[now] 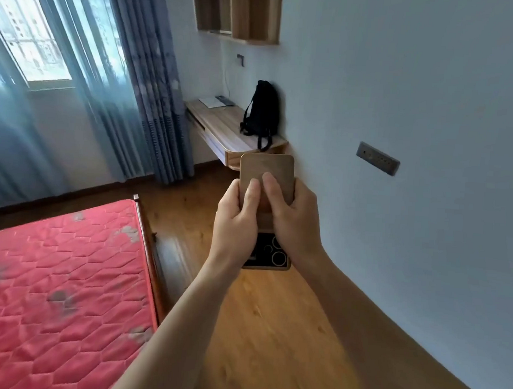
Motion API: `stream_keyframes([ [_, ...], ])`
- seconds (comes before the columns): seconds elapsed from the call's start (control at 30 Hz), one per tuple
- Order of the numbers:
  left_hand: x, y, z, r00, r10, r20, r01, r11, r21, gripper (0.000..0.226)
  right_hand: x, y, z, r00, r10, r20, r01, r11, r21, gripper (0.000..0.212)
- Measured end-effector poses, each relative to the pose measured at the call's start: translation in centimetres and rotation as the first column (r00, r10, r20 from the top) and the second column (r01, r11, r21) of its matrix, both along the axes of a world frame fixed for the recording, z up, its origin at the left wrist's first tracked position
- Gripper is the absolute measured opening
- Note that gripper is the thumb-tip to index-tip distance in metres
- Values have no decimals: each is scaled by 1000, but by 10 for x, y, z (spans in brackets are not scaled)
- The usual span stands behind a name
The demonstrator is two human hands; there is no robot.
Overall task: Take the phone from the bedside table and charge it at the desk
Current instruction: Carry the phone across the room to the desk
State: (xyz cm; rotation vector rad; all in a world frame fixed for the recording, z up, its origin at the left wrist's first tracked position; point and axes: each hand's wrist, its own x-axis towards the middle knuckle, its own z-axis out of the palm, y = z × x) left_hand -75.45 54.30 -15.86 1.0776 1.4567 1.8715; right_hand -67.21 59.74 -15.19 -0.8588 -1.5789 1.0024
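A gold-backed phone [267, 171] with a black camera block at its near end is held back side up in front of me, over the wooden floor. My left hand [237, 220] grips its left edge and my right hand [293, 217] grips its right edge, both thumbs lying on its back. The wooden desk [220, 126] stands ahead against the right wall, beyond the phone. A thin white cable [226, 78] hangs down the wall above the desk's far end. The bedside table is not in view.
A black backpack [261, 113] leans on the wall at the desk's near end; a white pad [211, 102] and a dark flat device [225, 100] lie at its far end. A red mattress [58, 272] fills the left. A grey wall socket [377, 158] is at the right.
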Motion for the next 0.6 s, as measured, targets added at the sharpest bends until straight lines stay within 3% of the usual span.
stream_keyframes([
  [0.33,-128,153,3,993,115,16,-116,992,51,23,-132,171,4,992,106,74,-109,993,42,29],
  [0.47,-168,204,2,992,122,15,-123,992,23,25,-172,227,1,988,152,42,-152,988,4,20],
  [0.6,-212,263,-10,991,132,28,-132,991,1,26,-215,289,-13,983,181,44,-180,983,-29,33],
])
